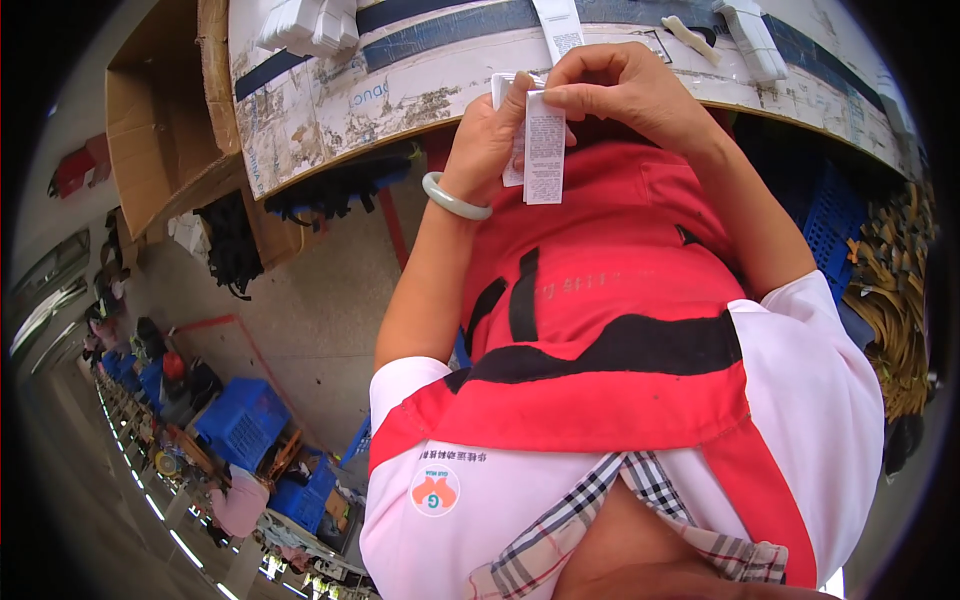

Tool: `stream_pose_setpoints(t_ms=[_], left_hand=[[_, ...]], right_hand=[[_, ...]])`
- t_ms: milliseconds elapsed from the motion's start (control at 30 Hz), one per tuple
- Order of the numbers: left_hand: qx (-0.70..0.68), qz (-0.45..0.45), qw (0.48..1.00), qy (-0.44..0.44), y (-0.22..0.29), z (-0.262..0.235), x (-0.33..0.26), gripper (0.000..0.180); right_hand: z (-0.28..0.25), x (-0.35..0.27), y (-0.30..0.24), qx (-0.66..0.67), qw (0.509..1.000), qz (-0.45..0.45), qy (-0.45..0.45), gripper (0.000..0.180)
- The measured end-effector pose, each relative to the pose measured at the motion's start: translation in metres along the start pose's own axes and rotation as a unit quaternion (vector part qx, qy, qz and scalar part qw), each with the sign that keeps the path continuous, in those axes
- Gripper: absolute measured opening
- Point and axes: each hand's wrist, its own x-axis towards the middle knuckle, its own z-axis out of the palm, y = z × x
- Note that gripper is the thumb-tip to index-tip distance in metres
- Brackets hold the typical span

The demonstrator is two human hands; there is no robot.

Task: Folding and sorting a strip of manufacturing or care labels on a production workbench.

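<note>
Near the table's front edge, above my red apron, my left hand (488,140) is closed around a few white printed paper labels (545,150). One long strip of them hangs down, covered in fine print. My right hand (625,92) pinches at the top end of that strip with thumb and forefinger. A jade-coloured bangle (456,197) is on my left wrist. Just beyond my hands, another white printed strip (559,28) lies on the table.
The worn white table (420,85) carries label bundles at left (312,26) and right (752,42), plus a small cream-coloured piece (690,40). A cardboard box (160,130) stands left. Blue crates (243,422) sit lower left; tan-and-black pieces (890,300) hang at right.
</note>
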Motion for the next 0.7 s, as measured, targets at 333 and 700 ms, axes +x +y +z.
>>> stream_pose_setpoints(t_ms=[333,700], left_hand=[[-0.091,0.04,0.994,-0.04,-0.003,0.004,0.002,0.025],[0.225,0.409,0.856,0.222,0.005,0.01,0.025,0.012]], right_hand=[[-0.037,0.045,0.031,-0.293,0.894,-0.156,0.301,0.013],[-0.01,0.021,0.013,-0.248,0.918,-0.191,0.245,0.009]])
